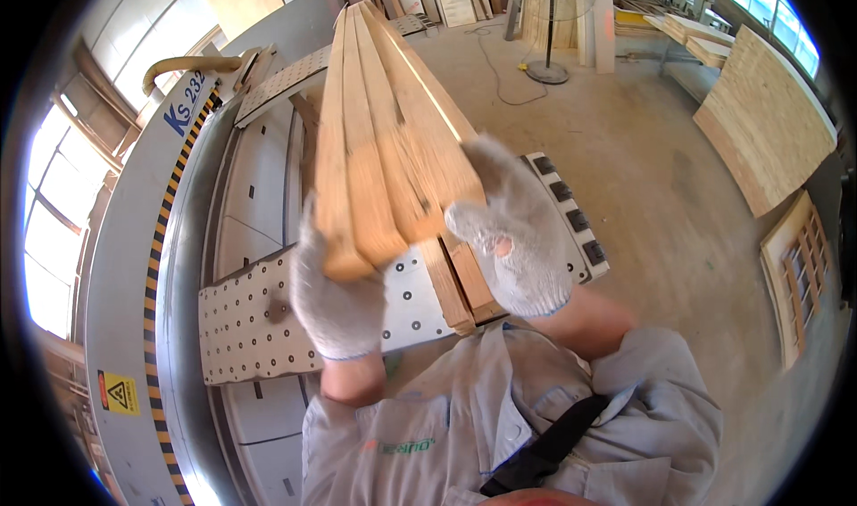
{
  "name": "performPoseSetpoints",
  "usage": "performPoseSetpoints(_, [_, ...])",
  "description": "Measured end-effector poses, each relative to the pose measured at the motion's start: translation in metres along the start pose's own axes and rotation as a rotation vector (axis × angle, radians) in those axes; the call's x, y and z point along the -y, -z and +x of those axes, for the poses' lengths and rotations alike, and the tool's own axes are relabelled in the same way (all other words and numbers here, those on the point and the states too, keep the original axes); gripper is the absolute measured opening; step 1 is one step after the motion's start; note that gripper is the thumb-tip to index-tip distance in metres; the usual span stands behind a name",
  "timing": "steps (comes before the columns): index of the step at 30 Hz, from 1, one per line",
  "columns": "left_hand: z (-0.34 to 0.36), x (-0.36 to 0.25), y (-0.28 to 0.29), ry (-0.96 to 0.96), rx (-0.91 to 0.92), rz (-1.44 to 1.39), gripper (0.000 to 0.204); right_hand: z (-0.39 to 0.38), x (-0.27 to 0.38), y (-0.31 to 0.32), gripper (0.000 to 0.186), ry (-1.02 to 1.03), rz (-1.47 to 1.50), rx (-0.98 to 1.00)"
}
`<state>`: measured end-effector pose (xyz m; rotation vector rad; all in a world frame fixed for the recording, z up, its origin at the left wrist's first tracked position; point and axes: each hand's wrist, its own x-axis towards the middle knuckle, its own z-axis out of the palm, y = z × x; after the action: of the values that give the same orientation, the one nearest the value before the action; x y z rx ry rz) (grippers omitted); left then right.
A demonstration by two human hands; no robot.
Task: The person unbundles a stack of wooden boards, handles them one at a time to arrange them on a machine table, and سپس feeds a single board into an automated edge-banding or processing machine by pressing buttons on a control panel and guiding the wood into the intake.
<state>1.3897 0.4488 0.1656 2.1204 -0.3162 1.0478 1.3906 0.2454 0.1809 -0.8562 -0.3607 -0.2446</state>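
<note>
Holding a bundle of long wooden boards [375,131] by the near end, in front of the torso. With the left hand [337,301], gloved and blurred, holding the left side, closed against the outermost board; cannot tell the finger positions underneath. With the right hand [522,247], also gloved, clasping the right side near the cut end, thumb against the boards; hole visible in the knit. Boards side by side, lengths pointing away from the body, near end above a perforated support table [245,314]. Cannot tell whether in contact with any support at the far end. Directly below the near end: shorter wooden pieces [446,287], set close together. At left: large grey machine [125,265], edged with yellow-and-black striping, bearing a yellow warning label [119,393]. Beyond, on the floor: standing fan [547,72]. At far right: broad wooden panel [768,117], tilted.
</note>
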Motion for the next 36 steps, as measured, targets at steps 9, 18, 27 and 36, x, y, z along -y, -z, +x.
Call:
performPoseSetpoints(9, [-0.153,0.086,-0.068,0.999,0.214,-1.377,0.077,-0.065,-0.084,0.083,0.059,-0.437,-0.427,-0.299])
performPoseSetpoints(18, [-0.151,0.101,-0.062,0.574,0.719,-0.735,0.067,-0.083,-0.09,0.105,0.094,-0.008,-1.703,0.225])
performPoseSetpoints(27, [-0.079,0.068,-0.035,1.085,0.266,-1.592,0.093,-0.043,-0.064,0.057,0.089,-0.04,-1.256,0.307])
performPoseSetpoints(36, [-0.062,0.07,0.007,0.968,0.261,-1.585,0.086,0.016,-0.146,0.025,0.039,-0.678,0.072,0.025])
